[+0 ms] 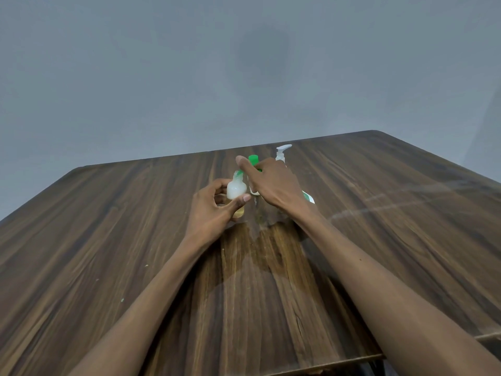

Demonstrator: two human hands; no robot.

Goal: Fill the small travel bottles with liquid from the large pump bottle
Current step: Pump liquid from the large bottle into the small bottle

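Note:
My left hand [214, 210] grips a small translucent white travel bottle [236, 189] just above the table, thumb across its lower front. Yellowish liquid shows at the bottle's bottom. My right hand [273, 183] reaches over from the right, and its thumb and fingers pinch the green cap [238, 173] at that bottle's neck. A second small bottle with a green cap [253, 158] stands right behind, partly hidden by my right fingers. The large pump bottle [283, 151] stands further back. Only its white pump head and a corner of its label show past my right hand.
The wooden table [108, 240] has a glossy wet-looking patch [257, 256] in front of the bottles. A pale streak [393, 202] crosses its right side. A plain grey wall rises behind the far edge. The near table edge runs at the lower right.

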